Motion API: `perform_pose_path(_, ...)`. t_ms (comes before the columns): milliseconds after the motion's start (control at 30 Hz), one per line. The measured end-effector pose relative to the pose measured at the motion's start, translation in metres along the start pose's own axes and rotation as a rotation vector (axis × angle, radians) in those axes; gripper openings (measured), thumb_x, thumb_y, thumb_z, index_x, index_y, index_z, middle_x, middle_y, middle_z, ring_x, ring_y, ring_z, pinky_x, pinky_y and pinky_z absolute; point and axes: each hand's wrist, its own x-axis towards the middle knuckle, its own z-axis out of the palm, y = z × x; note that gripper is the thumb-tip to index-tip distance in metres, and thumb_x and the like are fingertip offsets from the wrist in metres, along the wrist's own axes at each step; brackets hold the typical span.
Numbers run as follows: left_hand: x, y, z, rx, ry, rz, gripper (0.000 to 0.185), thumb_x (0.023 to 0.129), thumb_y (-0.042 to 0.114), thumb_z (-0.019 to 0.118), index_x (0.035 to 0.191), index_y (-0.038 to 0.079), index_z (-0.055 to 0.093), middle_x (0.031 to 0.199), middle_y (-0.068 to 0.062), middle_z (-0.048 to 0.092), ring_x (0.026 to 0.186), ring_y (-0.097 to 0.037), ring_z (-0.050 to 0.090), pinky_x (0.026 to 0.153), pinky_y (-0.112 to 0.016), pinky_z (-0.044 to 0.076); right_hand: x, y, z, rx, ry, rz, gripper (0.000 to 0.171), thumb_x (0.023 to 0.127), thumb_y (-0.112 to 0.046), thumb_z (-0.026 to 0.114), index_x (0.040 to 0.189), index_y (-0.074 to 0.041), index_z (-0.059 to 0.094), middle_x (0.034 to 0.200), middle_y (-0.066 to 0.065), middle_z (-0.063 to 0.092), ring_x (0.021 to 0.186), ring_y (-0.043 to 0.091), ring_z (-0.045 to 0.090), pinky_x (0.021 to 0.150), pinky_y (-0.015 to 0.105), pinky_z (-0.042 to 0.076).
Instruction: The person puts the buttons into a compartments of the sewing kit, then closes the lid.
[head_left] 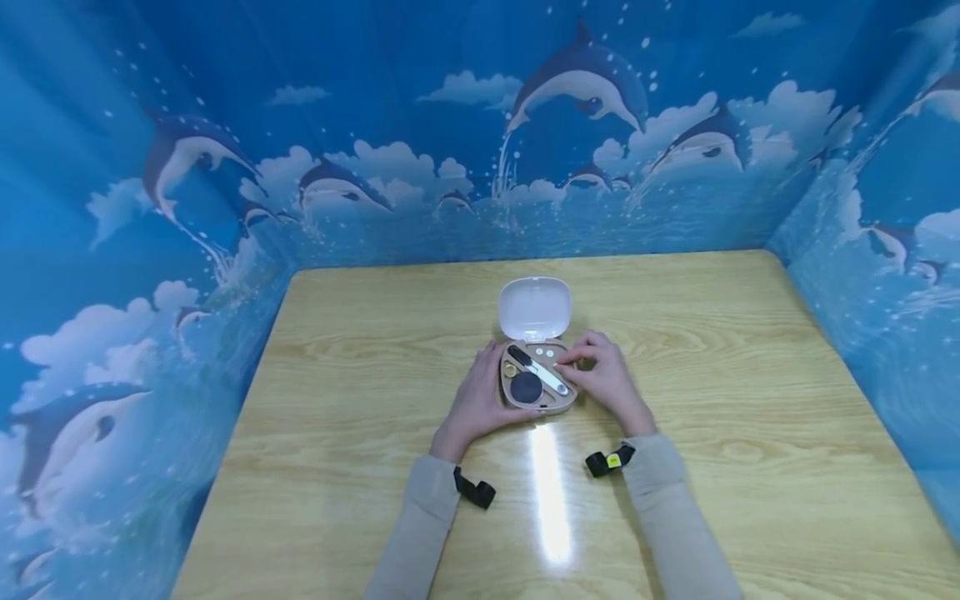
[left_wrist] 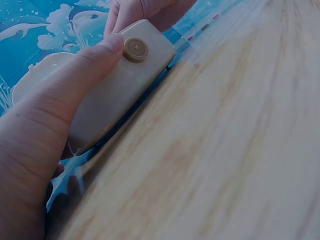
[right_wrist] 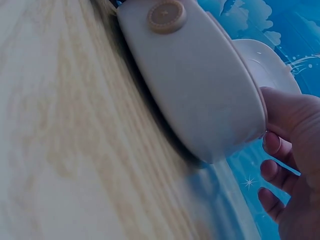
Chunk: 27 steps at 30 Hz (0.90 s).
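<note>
Your left hand and right hand flank the open beige case near the middle of the wooden table.

Your left hand presses against the case's left side, thumb laid along its wall next to the round button on the front; the fingers curl round the case and clasp it. Your right hand sits at the case's right edge, fingers bent, fingertips at the rim; from the wrist view the thumb lies on the case's end, but you cannot tell whether that hand truly grips it. The white lid stands hinged open on the far side of the case. Inside the case lie a dark round disc, a slim white-handled tool set diagonally, and a small brass-coloured piece at the left.
</note>
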Motion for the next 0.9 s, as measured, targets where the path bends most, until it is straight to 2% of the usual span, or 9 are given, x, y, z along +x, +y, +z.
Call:
perform_pose_path(367, -0.001, 0.0, -0.001, 0.003, -0.001, -0.001, 0.123, 0.061, 0.08, 0.074, 0.157, 0.024, 0.021, 0.16, 0.002, 0.028, 0.151, -0.02, 0.013, 0.122, -0.047, 0.016, -0.002, -0.003, -0.002, 0.013, 0.016, -0.014, 0.01, 0.079, -0.011, 0.084, 0.087, -0.012, 0.078, 0.092, 0.002, 0.058, 0.089, 0.019, 0.05, 0.081, 0.036, 0.044)
perform_pose_path(733, 0.0, -0.001, -0.001, -0.005, 0.027, 0.033, 0.122, 0.061, 0.079, 0.076, 0.156, 0.021, 0.026, 0.158, 0.006, 0.032, 0.151, -0.019, 0.015, 0.123, -0.037, 0.011, -0.007, -0.005, -0.019, 0.08, 0.097, -0.062, 0.012, 0.079, -0.004, 0.082, 0.09, -0.006, 0.078, 0.09, 0.004, 0.058, 0.088, 0.017, 0.05, 0.08, 0.036, 0.044)
perform_pose_path(900, -0.002, -0.001, -0.002, 0.011, 0.019, 0.016, 0.124, 0.061, 0.079, 0.076, 0.157, 0.021, 0.024, 0.16, 0.002, 0.03, 0.151, -0.019, 0.012, 0.122, -0.044, 0.016, -0.012, -0.002, -0.03, 0.076, 0.121, -0.047, 0.011, 0.079, -0.005, 0.082, 0.089, -0.005, 0.078, 0.089, 0.006, 0.057, 0.089, 0.016, 0.05, 0.082, 0.03, 0.046)
